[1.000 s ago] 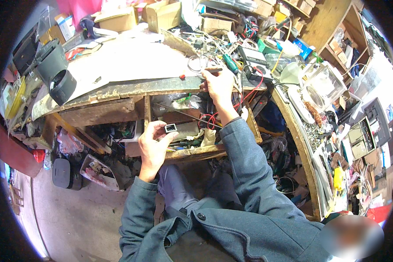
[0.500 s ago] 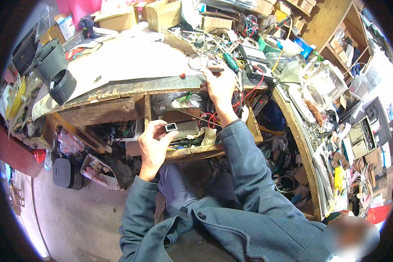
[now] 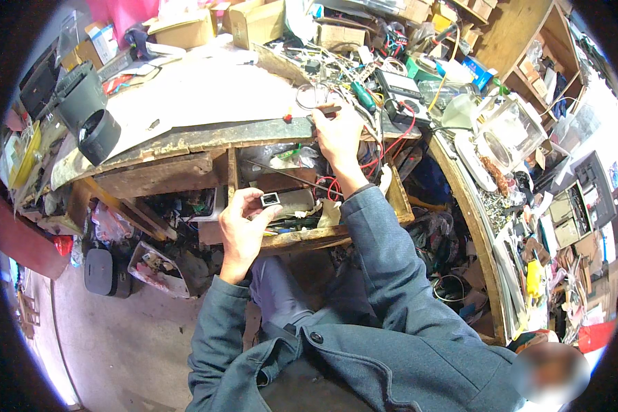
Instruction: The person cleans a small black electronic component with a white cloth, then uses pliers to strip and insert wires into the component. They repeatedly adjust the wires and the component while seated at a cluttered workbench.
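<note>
Above the open drawer [image 3: 302, 242], my left hand [image 3: 244, 223] pinches a small rectangular piece with a pale frame and a dark middle [image 3: 270, 199] between thumb and fingers. My right hand [image 3: 340, 137] reaches over the front edge of the workbench [image 3: 247, 132], its fingers closed on a small dark flat piece [image 3: 331, 109]. Too little of that piece shows to name it. Just beyond these fingers lie thin rings [image 3: 307, 97], perhaps scissor handles. A small red piece [image 3: 288, 118] lies to the left of the right hand.
A green-handled tool [image 3: 364, 96] and a meter-like box [image 3: 399, 88] with a red lead lie right of my right hand. Black cylindrical containers [image 3: 98, 136] stand at the bench's left. Cardboard boxes [image 3: 257, 24] line the back. A cluttered side bench [image 3: 484, 275] runs along the right.
My right hand has moved a little to the left along the bench edge, with the dark piece in its fingers. My left hand and its piece stay nearly still.
</note>
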Demonstrator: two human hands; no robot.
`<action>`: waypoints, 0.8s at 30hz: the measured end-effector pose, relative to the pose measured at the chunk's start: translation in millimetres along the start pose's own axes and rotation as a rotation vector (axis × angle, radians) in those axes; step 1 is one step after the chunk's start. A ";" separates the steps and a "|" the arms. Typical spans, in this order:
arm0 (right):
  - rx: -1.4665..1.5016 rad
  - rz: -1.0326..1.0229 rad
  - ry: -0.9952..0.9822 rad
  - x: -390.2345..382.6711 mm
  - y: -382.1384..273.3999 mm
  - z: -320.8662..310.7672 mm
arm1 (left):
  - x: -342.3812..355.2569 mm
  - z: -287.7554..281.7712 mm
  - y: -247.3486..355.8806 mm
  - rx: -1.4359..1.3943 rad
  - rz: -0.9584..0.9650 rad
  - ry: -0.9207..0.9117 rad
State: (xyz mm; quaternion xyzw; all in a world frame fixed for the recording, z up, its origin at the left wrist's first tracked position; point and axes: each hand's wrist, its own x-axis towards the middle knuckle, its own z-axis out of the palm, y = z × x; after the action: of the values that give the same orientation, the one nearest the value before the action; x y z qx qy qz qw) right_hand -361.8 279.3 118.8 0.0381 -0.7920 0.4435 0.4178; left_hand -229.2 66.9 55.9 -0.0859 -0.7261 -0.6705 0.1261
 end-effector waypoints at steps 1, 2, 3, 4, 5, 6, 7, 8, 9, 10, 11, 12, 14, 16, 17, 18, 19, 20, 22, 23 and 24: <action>0.021 0.022 -0.008 0.0 0.9 0.0 | 0.0 0.1 -0.1 -0.006 -0.006 -0.002; 0.035 0.061 -0.011 0.0 1.8 0.2 | 0.1 0.2 0.0 -0.013 -0.011 -0.003; 0.049 0.100 -0.014 -0.2 2.7 0.7 | 0.2 0.1 -0.1 -0.014 -0.008 -0.003; 0.064 0.140 -0.017 -0.4 3.7 1.0 | 0.3 0.0 -0.1 -0.015 -0.005 -0.004; 0.059 0.148 -0.020 -0.6 4.7 0.8 | 0.4 -0.1 -0.1 -0.016 -0.002 -0.004; 0.055 0.155 -0.025 -0.8 3.0 0.7 | 0.4 -0.3 -0.6 -0.011 -0.003 -0.003; 0.050 0.162 -0.030 -1.0 1.3 0.6 | 0.3 -0.4 -1.3 -0.005 -0.003 -0.002; 0.034 0.135 -0.022 -1.1 -0.4 0.4 | 0.3 -0.6 -1.8 0.000 -0.003 -0.001; 0.017 0.107 -0.014 -1.0 -2.6 0.1 | 0.3 -0.5 -1.8 0.004 -0.001 -0.001; 0.000 0.080 -0.006 -0.9 -4.8 -0.1 | 0.2 -0.3 -1.6 0.009 0.001 -0.001; -0.041 0.005 0.026 -0.8 -7.1 0.2 | 0.3 -0.4 -1.8 0.014 0.003 -0.002; -0.081 -0.070 0.059 -0.7 -10.5 0.7 | 0.2 -0.6 -2.4 0.011 0.008 -0.001; -0.108 -0.094 0.068 -0.9 -17.2 0.7 | 0.3 -1.0 -4.9 0.005 0.018 0.001; -0.091 0.008 0.016 -2.2 -23.3 -0.5 | -0.1 -1.2 -5.0 0.011 0.019 0.003; -0.091 0.006 0.009 -2.5 -23.1 0.7 | -0.3 -1.3 -5.1 0.015 0.019 0.005; -0.091 0.005 0.003 -2.7 -22.9 1.3 | -0.5 -1.1 -5.5 0.011 0.021 0.006; -0.092 0.004 -0.003 -3.0 -22.6 1.7 | -0.6 -0.9 -6.0 0.007 0.023 0.007; -0.124 0.010 -0.006 -3.6 -22.1 1.5 | -0.7 -0.7 -6.5 0.003 0.024 0.008; -0.186 0.023 -0.012 -4.0 -24.5 1.2 | -0.1 -0.2 -8.4 -0.026 0.019 0.012; -0.157 0.030 -0.001 -3.9 -25.6 1.5 | -0.1 0.0 -9.0 -0.041 0.017 0.015; -0.128 0.037 0.011 -3.5 -26.4 1.5 | -0.1 0.4 -8.6 -0.044 0.025 0.022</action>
State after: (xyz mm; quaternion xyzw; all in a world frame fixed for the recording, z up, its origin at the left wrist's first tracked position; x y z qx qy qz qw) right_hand -349.1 261.2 133.7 -0.0060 -0.8170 0.3997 0.4155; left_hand -231.7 66.5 47.7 -0.0903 -0.7088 -0.6854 0.1403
